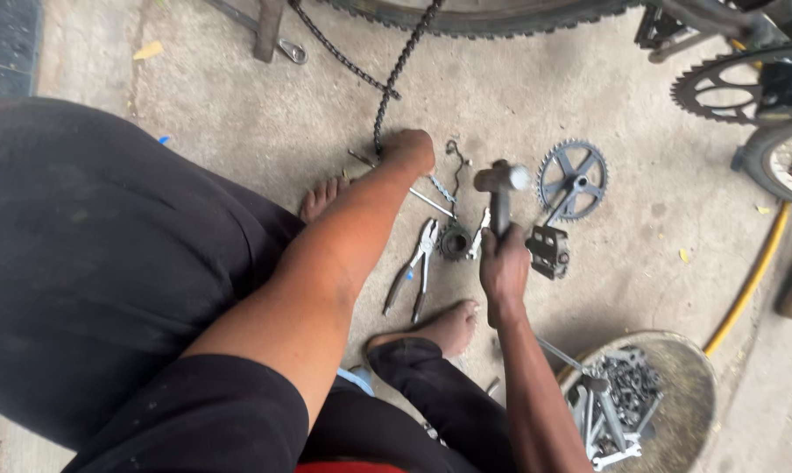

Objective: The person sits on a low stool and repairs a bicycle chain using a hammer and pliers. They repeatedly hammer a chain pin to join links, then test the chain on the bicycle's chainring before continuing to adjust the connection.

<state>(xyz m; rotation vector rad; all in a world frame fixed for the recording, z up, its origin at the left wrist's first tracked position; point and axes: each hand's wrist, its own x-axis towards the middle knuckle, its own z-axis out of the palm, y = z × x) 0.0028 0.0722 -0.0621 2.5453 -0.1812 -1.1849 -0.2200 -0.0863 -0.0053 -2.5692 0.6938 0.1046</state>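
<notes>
Head view: right hand [504, 267] in closed grip holds hammer [500, 194] upright, head away; left hand [407, 151] pins chain [394, 74].

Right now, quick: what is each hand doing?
Left hand: fisted on the ground, pinning the bicycle chain.
Right hand: fingers closed around a raised hammer.

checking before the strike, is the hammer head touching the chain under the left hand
Apart: the head view shows bare floor between the hammer head and the chain at the left hand.
</notes>
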